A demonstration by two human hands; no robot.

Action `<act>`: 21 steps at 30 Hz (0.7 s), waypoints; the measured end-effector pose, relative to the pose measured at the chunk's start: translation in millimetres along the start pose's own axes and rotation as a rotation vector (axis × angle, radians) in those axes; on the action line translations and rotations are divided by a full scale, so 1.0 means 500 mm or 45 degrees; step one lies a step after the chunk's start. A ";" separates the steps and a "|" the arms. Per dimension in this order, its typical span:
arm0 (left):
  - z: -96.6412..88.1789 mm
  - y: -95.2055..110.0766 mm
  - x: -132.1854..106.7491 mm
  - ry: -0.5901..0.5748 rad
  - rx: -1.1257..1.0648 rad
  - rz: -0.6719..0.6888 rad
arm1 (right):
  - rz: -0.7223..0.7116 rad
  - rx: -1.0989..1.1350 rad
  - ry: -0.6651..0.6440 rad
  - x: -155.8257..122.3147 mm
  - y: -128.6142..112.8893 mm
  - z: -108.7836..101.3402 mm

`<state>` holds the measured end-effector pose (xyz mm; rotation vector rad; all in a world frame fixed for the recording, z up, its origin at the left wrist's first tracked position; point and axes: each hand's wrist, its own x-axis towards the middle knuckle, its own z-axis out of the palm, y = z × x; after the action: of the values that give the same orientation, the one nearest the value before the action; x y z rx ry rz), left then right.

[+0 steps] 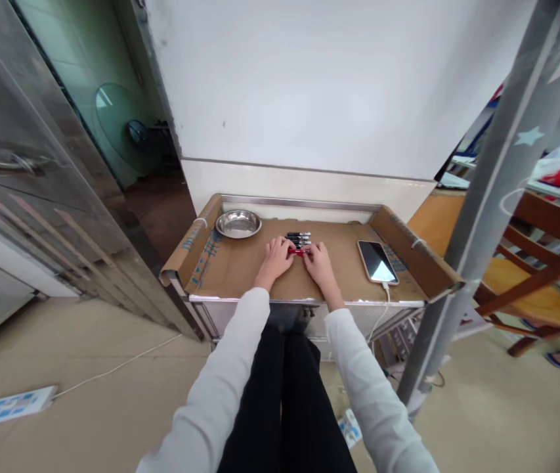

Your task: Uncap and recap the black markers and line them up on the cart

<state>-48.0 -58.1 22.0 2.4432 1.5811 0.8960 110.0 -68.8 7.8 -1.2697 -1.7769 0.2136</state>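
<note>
Both hands rest on a cardboard-covered table (240, 272). My left hand (276, 257) and my right hand (317, 261) meet at a small red object (296, 251), each with curled fingers pinching one end of it. Just behind the hands lie several small black pen-like pieces (299, 238) in a row. White sleeves cover both forearms.
A round steel bowl (238, 223) sits at the table's back left. A phone (377, 261) on a white cable lies at the right. A grey post (481, 197) stands close on the right, a wooden chair (536, 276) beyond it, a metal cabinet (38, 171) on the left.
</note>
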 end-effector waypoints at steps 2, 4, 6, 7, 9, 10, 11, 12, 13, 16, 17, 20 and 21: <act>0.000 0.000 0.000 0.018 0.001 -0.006 | 0.039 0.009 0.066 0.000 -0.007 -0.002; -0.001 0.001 0.001 0.056 0.022 -0.058 | 0.102 0.036 0.153 0.000 -0.011 -0.003; -0.001 0.003 0.001 0.111 0.059 -0.185 | 0.194 0.043 0.256 0.000 -0.011 -0.002; -0.002 0.003 0.001 0.141 0.077 -0.267 | 0.245 0.029 0.295 -0.001 -0.009 -0.001; -0.002 0.005 0.001 0.193 0.100 -0.422 | 0.331 -0.020 0.331 -0.003 -0.003 0.003; -0.002 0.005 0.001 0.210 0.103 -0.477 | 0.356 -0.047 0.330 -0.004 0.000 0.006; -0.002 0.006 0.002 0.222 0.103 -0.511 | 0.370 -0.074 0.322 -0.005 0.002 0.008; -0.001 0.006 0.002 0.228 0.101 -0.532 | 0.375 -0.105 0.309 -0.007 0.003 0.010; -0.001 0.005 0.003 0.234 0.097 -0.544 | 0.376 -0.139 0.293 -0.008 0.004 0.011; 0.002 0.002 0.005 0.259 0.085 -0.576 | 0.382 -0.248 0.223 -0.010 -0.001 0.011; 0.003 0.001 0.006 0.267 0.080 -0.585 | 0.389 -0.287 0.196 -0.010 -0.003 0.010; 0.003 -0.001 0.009 0.269 0.056 -0.643 | 0.418 -0.469 0.118 -0.008 -0.011 0.006; 0.002 0.000 0.010 0.266 0.049 -0.669 | 0.423 -0.547 0.089 -0.007 -0.013 0.005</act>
<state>-46.2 -53.5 23.4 1.8404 2.1760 1.0403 104.0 -73.8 8.0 -1.8575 -1.5920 -0.0322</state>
